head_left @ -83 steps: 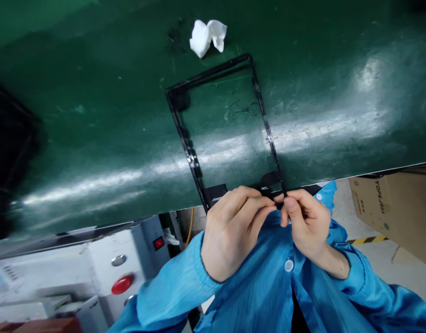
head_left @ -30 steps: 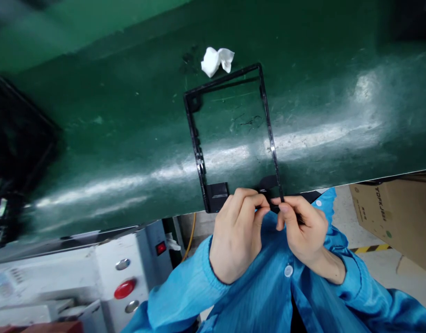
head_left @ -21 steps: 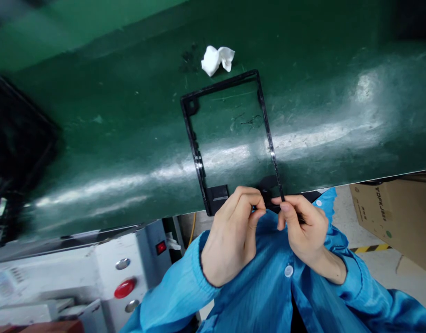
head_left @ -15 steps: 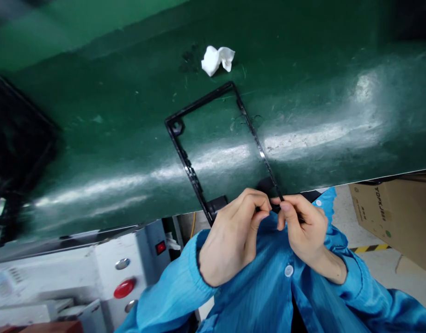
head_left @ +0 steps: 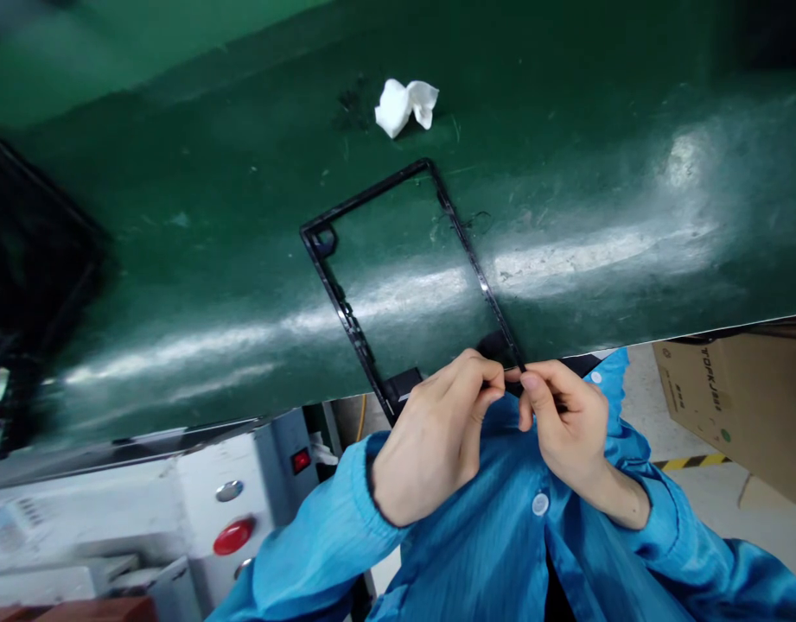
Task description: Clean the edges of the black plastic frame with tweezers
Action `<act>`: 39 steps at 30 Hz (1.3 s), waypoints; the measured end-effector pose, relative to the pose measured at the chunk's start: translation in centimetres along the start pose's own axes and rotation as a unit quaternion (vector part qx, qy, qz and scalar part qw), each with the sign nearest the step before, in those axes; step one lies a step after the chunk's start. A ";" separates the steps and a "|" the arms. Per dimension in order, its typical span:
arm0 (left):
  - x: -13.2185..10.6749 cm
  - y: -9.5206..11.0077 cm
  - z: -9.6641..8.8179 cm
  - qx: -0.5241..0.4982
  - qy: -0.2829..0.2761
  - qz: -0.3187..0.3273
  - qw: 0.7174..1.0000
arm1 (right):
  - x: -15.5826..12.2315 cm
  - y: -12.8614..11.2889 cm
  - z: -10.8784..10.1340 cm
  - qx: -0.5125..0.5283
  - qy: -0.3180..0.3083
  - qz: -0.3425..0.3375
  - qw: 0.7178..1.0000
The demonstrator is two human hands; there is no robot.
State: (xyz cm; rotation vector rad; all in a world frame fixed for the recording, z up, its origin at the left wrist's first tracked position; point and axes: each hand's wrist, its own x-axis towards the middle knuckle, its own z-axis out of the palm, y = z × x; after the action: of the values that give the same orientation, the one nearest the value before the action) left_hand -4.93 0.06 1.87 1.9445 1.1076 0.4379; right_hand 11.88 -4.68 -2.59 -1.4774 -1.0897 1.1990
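A thin black rectangular frame (head_left: 476, 269) lies slanted on the green work surface, its near end reaching over the front edge toward my body. My right hand (head_left: 569, 423) is closed, thumb and fingers pinching the frame's near right corner. Close beside it, my left hand (head_left: 429, 441) is bent over the near end of the frame. Its thumb and index finger are pressed together, and what lies between them is hidden. Dark flaps (head_left: 401, 386) show inside the frame near my left hand. A small tab with a round hole (head_left: 323, 241) sits at its far left corner.
A crumpled white tissue (head_left: 398, 107) lies beyond the frame on the green surface (head_left: 242, 207). Dark, blurred parts (head_left: 35, 259) are at the left. Below the edge are a machine panel with a red button (head_left: 233, 536) and a cardboard box (head_left: 748, 406).
The far end of the frame has shifted slightly left, and its far right corner sits a little lower. Both hands keep nearly the same pose at the near end.
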 end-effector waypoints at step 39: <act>0.5 -0.2 -1.3 0.017 0.050 0.011 0.999 | -0.3 0.6 -0.3 0.026 0.045 -0.008 0.999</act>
State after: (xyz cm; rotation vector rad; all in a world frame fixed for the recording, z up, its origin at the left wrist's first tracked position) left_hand -5.63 1.15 2.47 1.9841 1.1639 0.5375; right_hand 12.20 -5.15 -3.06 -1.4647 -1.0009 1.1306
